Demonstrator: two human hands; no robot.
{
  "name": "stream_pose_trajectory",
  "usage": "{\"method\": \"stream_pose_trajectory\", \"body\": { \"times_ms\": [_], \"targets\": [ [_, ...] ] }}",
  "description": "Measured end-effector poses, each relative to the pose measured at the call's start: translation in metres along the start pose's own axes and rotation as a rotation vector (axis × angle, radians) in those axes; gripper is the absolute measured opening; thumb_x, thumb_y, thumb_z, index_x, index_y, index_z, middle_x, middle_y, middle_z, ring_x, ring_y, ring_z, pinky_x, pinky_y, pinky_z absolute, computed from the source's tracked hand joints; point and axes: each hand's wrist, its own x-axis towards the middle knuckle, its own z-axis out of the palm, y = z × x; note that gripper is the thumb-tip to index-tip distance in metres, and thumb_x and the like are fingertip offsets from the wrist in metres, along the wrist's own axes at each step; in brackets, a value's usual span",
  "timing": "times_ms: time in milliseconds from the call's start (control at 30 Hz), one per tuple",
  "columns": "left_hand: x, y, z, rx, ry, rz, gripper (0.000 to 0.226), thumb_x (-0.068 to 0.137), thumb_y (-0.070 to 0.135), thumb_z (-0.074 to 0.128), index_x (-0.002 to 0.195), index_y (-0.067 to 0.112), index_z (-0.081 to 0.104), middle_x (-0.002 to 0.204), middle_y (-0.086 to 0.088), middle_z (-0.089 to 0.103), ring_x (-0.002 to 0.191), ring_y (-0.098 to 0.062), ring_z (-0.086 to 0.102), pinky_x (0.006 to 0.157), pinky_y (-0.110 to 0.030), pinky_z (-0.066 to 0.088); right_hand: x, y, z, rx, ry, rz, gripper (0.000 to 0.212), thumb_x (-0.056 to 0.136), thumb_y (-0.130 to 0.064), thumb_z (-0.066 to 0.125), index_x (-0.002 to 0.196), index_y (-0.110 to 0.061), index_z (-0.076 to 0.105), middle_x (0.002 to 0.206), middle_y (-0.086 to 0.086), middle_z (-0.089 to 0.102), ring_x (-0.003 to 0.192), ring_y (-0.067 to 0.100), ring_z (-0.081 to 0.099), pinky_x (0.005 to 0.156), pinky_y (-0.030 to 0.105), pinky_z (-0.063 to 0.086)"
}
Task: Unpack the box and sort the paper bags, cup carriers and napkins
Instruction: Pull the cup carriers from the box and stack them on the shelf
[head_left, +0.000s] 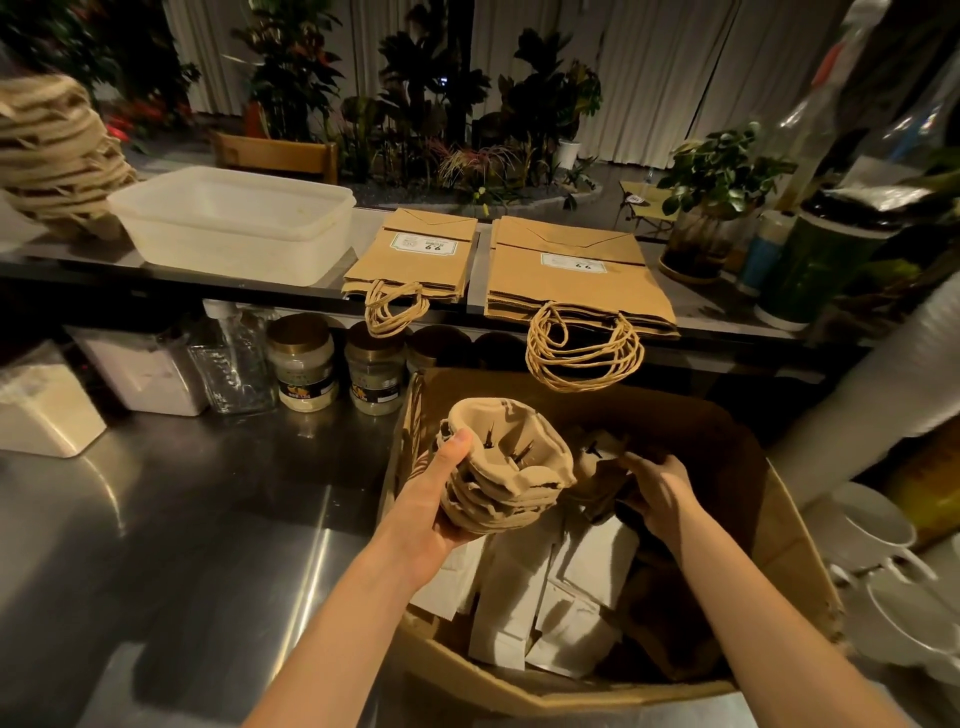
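Head view: both hands (441, 499) (660, 488) grip cup carriers (511, 462) over box (784, 525).

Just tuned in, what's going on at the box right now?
A person is midway through unpacking the cardboard box. The left hand grips a stack of cup carriers over the box, while the right hand reaches inside and closes on another carrier. White packs, likely the napkins, lie in the box. On the shelf behind lie a small pile of paper bags and a larger pile, with a heap of carriers at far left beside a white tub.
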Motion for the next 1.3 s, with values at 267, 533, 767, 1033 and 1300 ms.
{"method": "stream_pose_trajectory", "body": {
  "times_ms": [267, 533, 767, 1033, 1300],
  "targets": [
    [-0.005, 0.002, 0.007, -0.002, 0.063, -0.063, 0.043, 0.070, 0.045, 0.068, 0.105, 0.021, 0.060, 0.110, -0.010, 0.069, 0.107, -0.030, 0.063, 0.101, -0.048, 0.047, -0.061, -0.015, -0.020, 0.039, -0.019, -0.243, 0.042, 0.091, -0.007, 0.060, 0.128, -0.022, 0.047, 0.120, 0.008, 0.056, 0.088, 0.020, 0.066, 0.069, 0.036, 0.057],
    [-0.032, -0.004, 0.010, 0.046, 0.068, -0.108, 0.087, 0.059, 0.050, 0.079, 0.134, 0.021, 0.047, 0.124, -0.011, 0.065, 0.110, -0.030, 0.064, 0.089, -0.044, 0.055, -0.146, -0.047, -0.031, -0.273, -0.049, -0.739, 0.042, 0.087, -0.005, 0.064, 0.120, -0.027, 0.048, 0.103, -0.011, 0.051, 0.090, 0.007, 0.057, 0.059, 0.013, 0.050],
    [-0.057, -0.003, 0.019, 0.179, 0.106, -0.046, 0.068, 0.070, 0.051, 0.072, 0.128, 0.028, 0.045, 0.113, -0.003, 0.063, 0.099, -0.024, 0.064, 0.069, -0.033, 0.055, -0.207, -0.064, -0.023, -0.496, -0.249, -1.025, 0.048, 0.082, -0.002, 0.068, 0.112, -0.033, 0.048, 0.108, -0.018, 0.053, 0.098, 0.002, 0.057, 0.070, 0.011, 0.053],
    [-0.068, -0.010, 0.019, 0.283, 0.115, 0.022, 0.059, 0.077, 0.049, 0.071, 0.127, 0.032, 0.045, 0.107, 0.000, 0.066, 0.094, -0.022, 0.068, 0.073, -0.035, 0.058, -0.223, -0.061, -0.014, -0.828, -0.351, -1.293, 0.045, 0.081, -0.006, 0.072, 0.118, -0.026, 0.054, 0.119, -0.007, 0.052, 0.105, 0.009, 0.049, 0.078, 0.009, 0.043],
    [-0.073, -0.011, 0.020, 0.188, 0.074, 0.047, 0.067, 0.066, 0.053, 0.072, 0.123, 0.030, 0.046, 0.106, -0.001, 0.065, 0.093, -0.022, 0.068, 0.070, -0.034, 0.058, -0.229, -0.057, -0.009, -0.950, -0.305, -1.341, 0.058, 0.076, -0.001, 0.073, 0.119, -0.030, 0.049, 0.121, -0.008, 0.049, 0.106, 0.013, 0.050, 0.077, 0.017, 0.049]
  ]
}}
